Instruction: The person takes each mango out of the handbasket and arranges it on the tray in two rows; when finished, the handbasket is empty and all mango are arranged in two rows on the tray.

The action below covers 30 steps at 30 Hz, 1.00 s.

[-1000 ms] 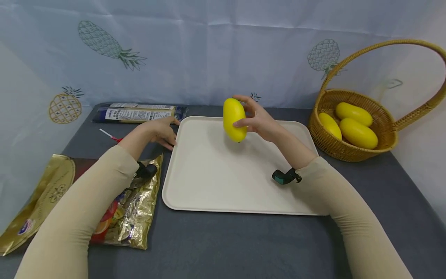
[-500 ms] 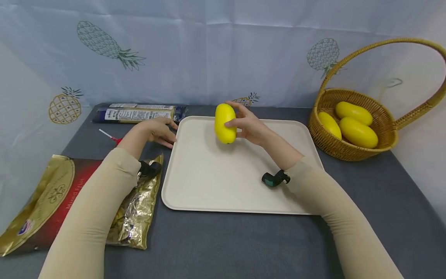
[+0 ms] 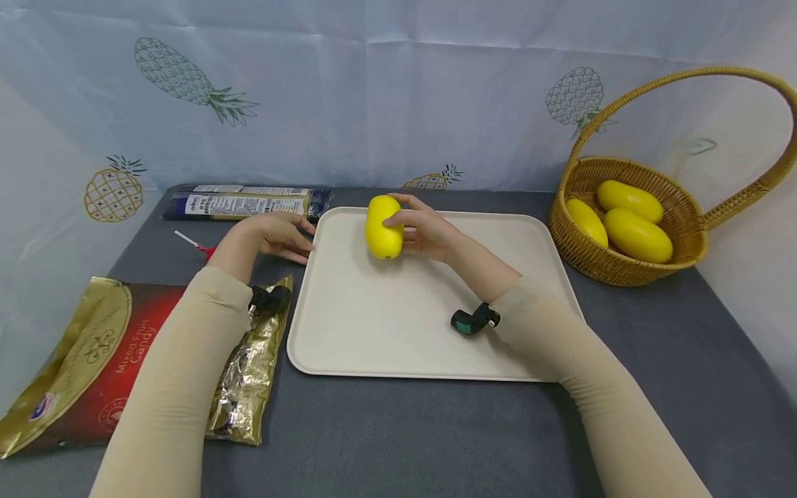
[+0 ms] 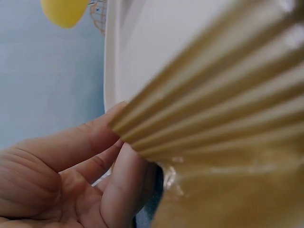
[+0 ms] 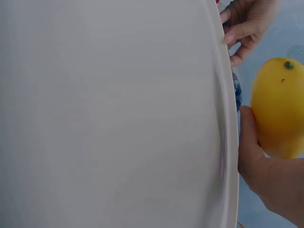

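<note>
My right hand [image 3: 431, 234] holds a smooth yellow mango [image 3: 378, 235] upright, thumb on the near side and fingers behind it. The mango is raised over the back left part of a cream rectangular tray [image 3: 373, 325]. In the right wrist view the mango [image 5: 278, 104] shows a small green stem spot. My left hand [image 3: 274, 236] is at the tray's back left edge, its fingertips right at the rim, fingers loosely bent. In the left wrist view a gold pleated wrapper edge [image 4: 213, 85] covers part of the left hand [image 4: 80, 175].
A wicker basket [image 3: 616, 277] with a tall handle and several mangoes stands at the back right. A red and gold candy bag [image 3: 140, 332] lies under the left forearm. Behind the left hand are a dark blue package [image 3: 243, 203] and a red item with a white stick [image 3: 205, 250].
My right hand has carried the mango leftward and slightly lower across the back of the tray. The left hand has stayed at the tray's edge, its forearm shifting slightly right.
</note>
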Each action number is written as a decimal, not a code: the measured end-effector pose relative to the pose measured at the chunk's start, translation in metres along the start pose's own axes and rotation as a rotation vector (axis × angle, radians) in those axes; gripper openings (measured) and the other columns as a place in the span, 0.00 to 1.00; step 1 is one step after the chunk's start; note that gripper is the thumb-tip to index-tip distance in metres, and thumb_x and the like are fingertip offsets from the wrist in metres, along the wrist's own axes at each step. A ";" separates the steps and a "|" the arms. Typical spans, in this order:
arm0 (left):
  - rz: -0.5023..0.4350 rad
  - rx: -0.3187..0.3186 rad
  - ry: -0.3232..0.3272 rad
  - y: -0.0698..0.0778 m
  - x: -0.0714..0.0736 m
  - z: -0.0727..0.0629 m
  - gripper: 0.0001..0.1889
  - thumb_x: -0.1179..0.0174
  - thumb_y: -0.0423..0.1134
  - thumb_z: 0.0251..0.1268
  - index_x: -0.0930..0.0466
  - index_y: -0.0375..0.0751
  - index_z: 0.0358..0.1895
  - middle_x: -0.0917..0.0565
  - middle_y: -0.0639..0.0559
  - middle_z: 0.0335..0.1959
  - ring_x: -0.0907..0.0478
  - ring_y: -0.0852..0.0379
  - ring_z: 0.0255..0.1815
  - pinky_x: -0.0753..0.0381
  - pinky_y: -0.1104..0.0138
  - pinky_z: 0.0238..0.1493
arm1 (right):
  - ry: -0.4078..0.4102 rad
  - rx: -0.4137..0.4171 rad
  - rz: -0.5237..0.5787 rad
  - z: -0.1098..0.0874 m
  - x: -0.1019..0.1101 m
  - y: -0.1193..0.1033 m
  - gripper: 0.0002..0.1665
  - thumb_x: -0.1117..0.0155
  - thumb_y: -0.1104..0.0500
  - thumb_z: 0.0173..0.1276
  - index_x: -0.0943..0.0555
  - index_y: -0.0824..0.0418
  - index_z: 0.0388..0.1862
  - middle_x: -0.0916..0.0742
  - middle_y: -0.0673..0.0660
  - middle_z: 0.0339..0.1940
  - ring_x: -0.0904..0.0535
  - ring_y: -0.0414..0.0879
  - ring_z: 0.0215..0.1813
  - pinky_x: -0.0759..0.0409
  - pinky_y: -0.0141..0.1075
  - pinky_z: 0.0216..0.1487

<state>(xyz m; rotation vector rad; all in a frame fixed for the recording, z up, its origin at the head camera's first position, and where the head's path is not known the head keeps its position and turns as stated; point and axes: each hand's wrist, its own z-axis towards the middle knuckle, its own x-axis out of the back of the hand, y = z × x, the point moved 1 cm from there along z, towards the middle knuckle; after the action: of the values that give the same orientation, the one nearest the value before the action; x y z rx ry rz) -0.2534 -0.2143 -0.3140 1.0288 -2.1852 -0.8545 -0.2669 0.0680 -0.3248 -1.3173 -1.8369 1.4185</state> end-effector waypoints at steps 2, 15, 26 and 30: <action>-0.006 0.007 -0.001 0.000 0.000 0.000 0.36 0.45 0.28 0.71 0.54 0.31 0.76 0.23 0.49 0.42 0.17 0.62 0.37 0.09 0.68 0.49 | 0.021 -0.020 -0.020 0.002 -0.003 0.001 0.40 0.37 0.61 0.66 0.38 0.39 0.74 0.30 0.58 0.72 0.24 0.58 0.65 0.23 0.51 0.73; -0.044 0.040 0.007 0.001 0.000 0.004 0.35 0.46 0.27 0.72 0.53 0.31 0.76 0.24 0.48 0.43 0.17 0.62 0.37 0.09 0.68 0.48 | 0.065 -0.065 -0.072 0.008 -0.018 0.003 0.41 0.35 0.60 0.65 0.39 0.50 0.76 0.30 0.57 0.73 0.25 0.57 0.68 0.23 0.50 0.73; -0.025 0.025 -0.010 0.000 0.001 0.003 0.33 0.44 0.29 0.71 0.50 0.33 0.73 0.24 0.47 0.46 0.16 0.62 0.39 0.09 0.67 0.50 | 0.096 -0.088 -0.069 0.009 -0.036 0.002 0.40 0.34 0.59 0.66 0.38 0.50 0.75 0.24 0.57 0.68 0.20 0.52 0.61 0.21 0.47 0.72; -0.016 0.008 -0.031 -0.001 0.001 0.003 0.32 0.43 0.30 0.71 0.50 0.34 0.72 0.25 0.45 0.50 0.16 0.61 0.42 0.10 0.64 0.55 | 0.097 -0.088 -0.127 0.010 -0.041 0.003 0.39 0.33 0.58 0.65 0.36 0.50 0.73 0.22 0.58 0.66 0.19 0.51 0.58 0.18 0.46 0.69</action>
<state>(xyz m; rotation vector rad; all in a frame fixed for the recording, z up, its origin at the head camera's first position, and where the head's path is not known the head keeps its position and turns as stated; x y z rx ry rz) -0.2553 -0.2147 -0.3167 1.0443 -2.2103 -0.8751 -0.2562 0.0272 -0.3237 -1.2640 -1.9009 1.2007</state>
